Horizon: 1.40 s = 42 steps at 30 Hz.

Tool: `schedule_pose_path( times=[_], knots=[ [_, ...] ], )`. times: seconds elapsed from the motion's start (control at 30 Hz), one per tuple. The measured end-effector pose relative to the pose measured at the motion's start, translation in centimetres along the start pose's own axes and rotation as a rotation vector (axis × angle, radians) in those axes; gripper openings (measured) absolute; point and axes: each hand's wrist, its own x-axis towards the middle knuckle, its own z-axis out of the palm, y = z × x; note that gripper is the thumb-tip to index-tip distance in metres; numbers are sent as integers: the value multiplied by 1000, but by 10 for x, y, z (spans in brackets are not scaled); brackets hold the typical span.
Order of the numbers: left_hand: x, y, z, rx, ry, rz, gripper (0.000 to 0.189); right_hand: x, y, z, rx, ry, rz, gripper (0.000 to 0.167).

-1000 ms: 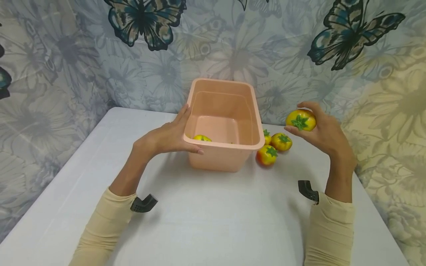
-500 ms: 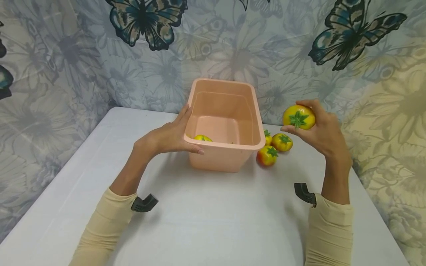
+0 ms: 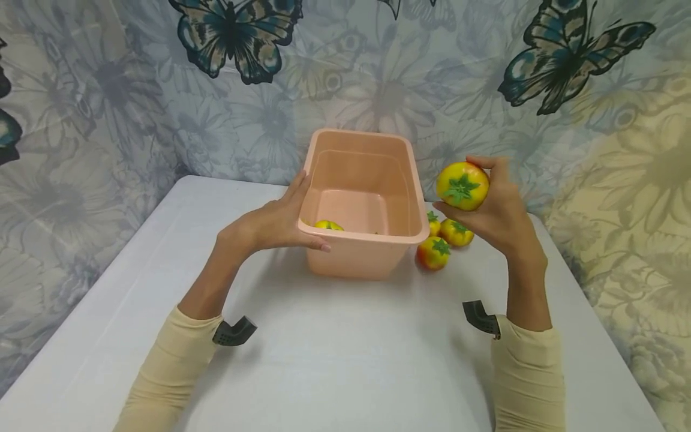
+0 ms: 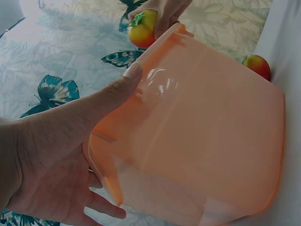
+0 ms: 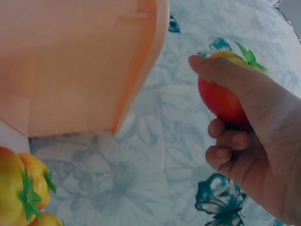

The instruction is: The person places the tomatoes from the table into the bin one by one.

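My right hand (image 3: 499, 210) holds a yellow-and-red tomato (image 3: 462, 186) with a green star-shaped stem top, raised above the table to the right of the peach plastic tub (image 3: 356, 255). In the right wrist view, the thumb and curled fingers wrap round this tomato (image 5: 221, 96). At the tub's near left corner, my left hand (image 3: 270, 222) grips the rim, its thumb along the outer front wall in the left wrist view. Inside the tub, part of a yellow tomato (image 3: 328, 225) shows above the front rim; the front wall hides the rest.
Several more tomatoes sit on the table right beside the tub, among them a red-orange one (image 3: 433, 253) in front and a yellow one (image 3: 456, 233) behind. The white table (image 3: 345, 348) meets a wall covered in butterfly-print cloth (image 3: 259, 120) at its back edge.
My right hand has moved left toward the tub with the tomato in it, rising slightly. The left hand and the tub have stayed in place.
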Motion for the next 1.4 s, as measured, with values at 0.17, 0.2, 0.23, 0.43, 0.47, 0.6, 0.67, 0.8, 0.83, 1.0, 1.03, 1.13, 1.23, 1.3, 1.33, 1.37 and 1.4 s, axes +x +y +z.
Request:
schedule_pose_path(
  times=[0.17, 0.2, 0.23, 0.43, 0.47, 0.6, 0.67, 0.8, 0.83, 1.0, 1.03, 1.13, 1.23, 1.3, 1.33, 1.37, 1.4],
  knots=[
    [0, -1, 1, 13, 5, 4, 143, 2, -8, 12, -35, -56, 127, 84],
    [0, -1, 1, 14, 4, 4, 143, 3, -10, 14, -66, -73, 146, 84],
    [0, -1, 0, 13, 4, 3, 143, 3, -12, 17, -104, -93, 162, 84],
    [0, -1, 0, 17, 5, -3, 143, 5, -17, 37, -260, -195, 140, 96],
    [0, -2, 0, 18, 3, -3, 143, 4, -17, 40, -264, -208, 118, 99],
    [-1, 0, 0, 14, -3, -2, 142, 2, -13, 49, -302, -219, 19, 111],
    [0, -1, 0, 13, -4, -2, 142, 2, -12, 51, -307, -219, -20, 112],
    [1, 0, 0, 6, -2, -16, 143, 3, -12, 50, -289, -240, -26, 103],
    [1, -1, 0, 4, -4, -22, 144, 3, -13, 49, -284, -246, -16, 101],
    [1, 0, 0, 3, -2, -29, 144, 4, -13, 42, -300, -264, 39, 95],
    [1, 0, 0, 4, -3, -28, 144, 4, -13, 40, -305, -265, 45, 95],
    [2, 0, 0, 15, 1, -17, 143, 5, -13, 33, -322, -258, 50, 94],
    [1, 0, 0, 20, -2, -9, 143, 5, -13, 26, -331, -249, 67, 91],
    [1, 0, 0, 20, 1, -13, 143, 5, -13, 22, -336, -240, 76, 89],
    [1, 0, 0, 16, 1, -13, 143, 5, -13, 20, -331, -236, 83, 88],
    [1, 0, 0, 13, 1, -14, 143, 5, -12, 18, -329, -235, 87, 87],
    [0, 0, 0, 14, 0, -13, 143, 4, -12, 16, -329, -236, 92, 86]
  ],
)
